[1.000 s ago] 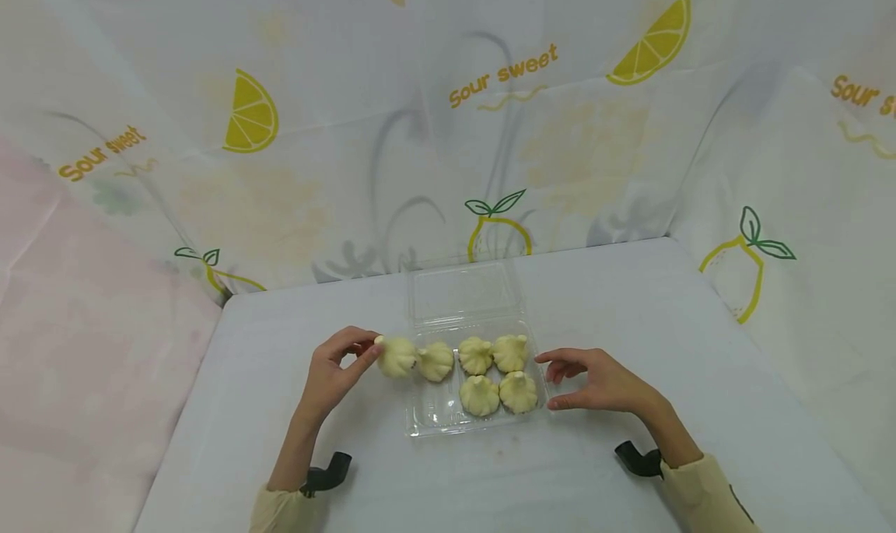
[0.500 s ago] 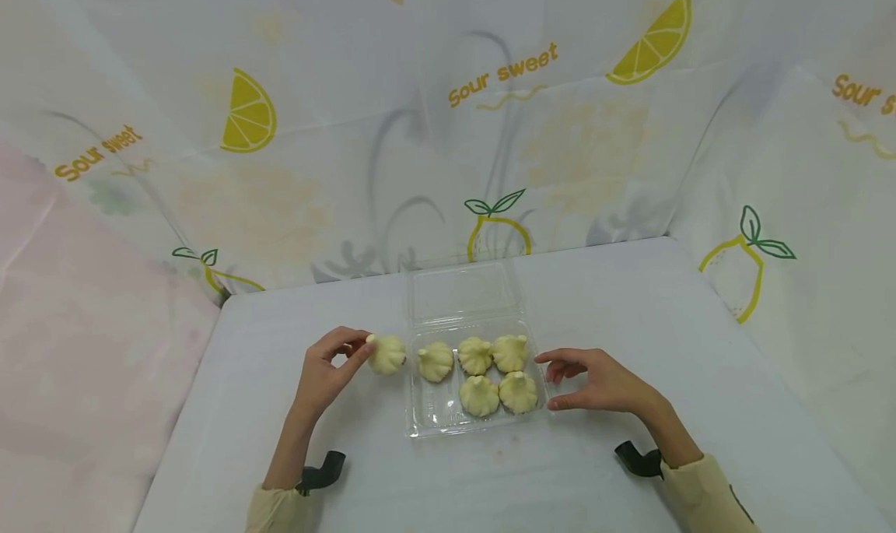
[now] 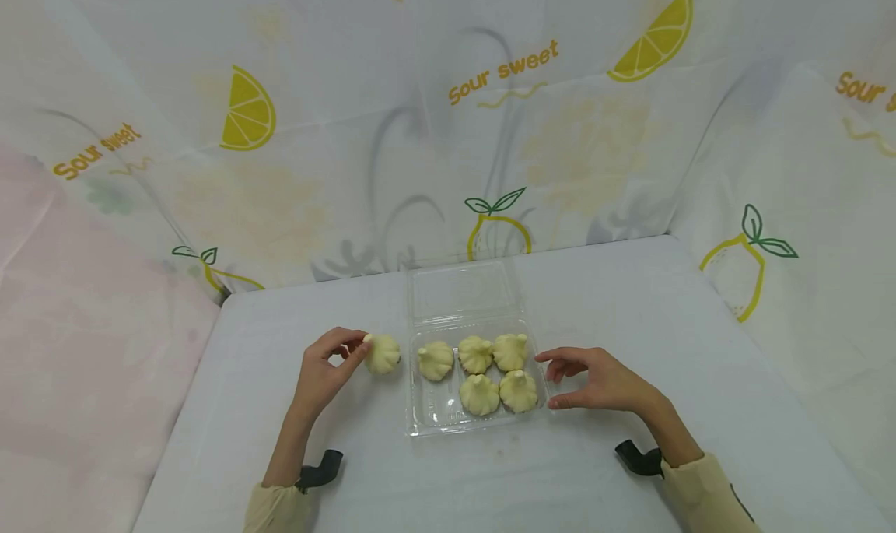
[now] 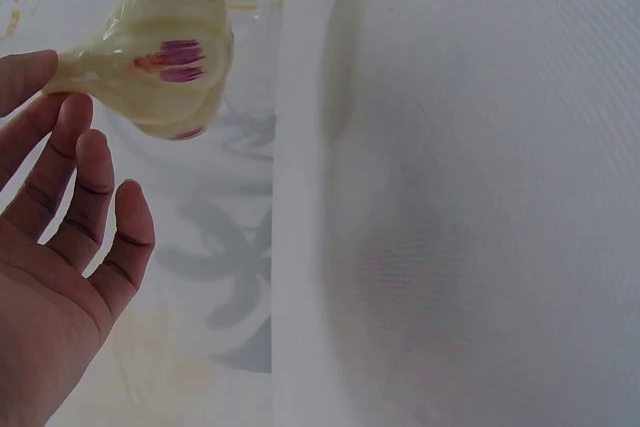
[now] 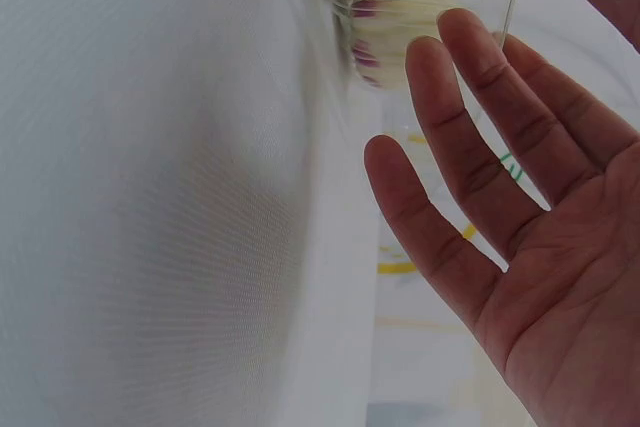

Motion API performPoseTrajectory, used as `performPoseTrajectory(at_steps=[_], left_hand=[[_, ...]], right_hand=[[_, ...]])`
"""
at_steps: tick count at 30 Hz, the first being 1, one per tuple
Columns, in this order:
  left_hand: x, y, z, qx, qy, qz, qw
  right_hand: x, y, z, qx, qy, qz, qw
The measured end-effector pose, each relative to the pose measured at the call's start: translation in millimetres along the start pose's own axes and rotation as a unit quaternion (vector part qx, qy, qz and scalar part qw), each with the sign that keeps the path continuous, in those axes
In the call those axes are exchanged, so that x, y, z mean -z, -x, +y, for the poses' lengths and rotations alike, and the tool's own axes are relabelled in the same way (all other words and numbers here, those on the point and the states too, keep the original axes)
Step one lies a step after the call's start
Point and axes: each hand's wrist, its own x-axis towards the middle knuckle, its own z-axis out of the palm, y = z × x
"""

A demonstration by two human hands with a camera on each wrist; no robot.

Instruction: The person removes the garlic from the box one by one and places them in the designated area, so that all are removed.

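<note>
Between thumb and fingertips my left hand (image 3: 327, 368) pinches a garlic bulb (image 3: 382, 354) by its stem, just left of the clear plastic box. In the left wrist view this garlic bulb (image 4: 172, 52) is cream with purple streaks and hangs above the white table. The clear box (image 3: 437, 428) lies with its lid (image 3: 462, 292) folded back. Inside it, one bulb (image 3: 435, 361) sits in the left half and several (image 3: 479, 394) fill the right half. My right hand (image 3: 603, 380) is beside the box's right wall with fingers relaxed; the right wrist view shows its fingertips (image 5: 430, 57) near that wall.
A white cloth covers the table (image 3: 448, 486). Behind it hangs a lemon-print curtain (image 3: 336, 167), which also closes off both sides. Black wrist mounts (image 3: 322, 468) show under the forearms.
My left hand has drawn its garlic bulb leftward, away from the bulb in the box and past the box's left edge. My right hand stays in place.
</note>
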Motion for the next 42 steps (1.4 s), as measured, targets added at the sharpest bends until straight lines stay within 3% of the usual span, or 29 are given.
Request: performPoseTrajectory(at_steps=[14,20,22,26,42], left_hand=[[-6.8,2.4,-13.1,0.002,-0.036,-0.005,0.9993],[-8.1,-2.8,15.6,-0.002,-0.048,-0.011,0.9988],[-8.3,-2.2,14.4,0.001,-0.054,-0.016,0.9984],[-10.2,2.7,-10.8,0.011,-0.068,-0.026,0.9973],[-14.2,4.8,-8.6,0.022,-0.094,-0.034,0.9947]], right_hand=[[0.2,-0.7,-0.4,-0.007,0.004,-0.005,0.9999],[0.1,-0.8,1.3,-0.008,0.009,-0.003,0.9999],[0.1,-0.8,1.4,-0.009,0.009,-0.003,0.9999],[-0.1,-0.4,1.2,-0.01,0.01,-0.004,0.9999],[-0.5,0.6,2.5,-0.004,-0.003,0.001,1.0]])
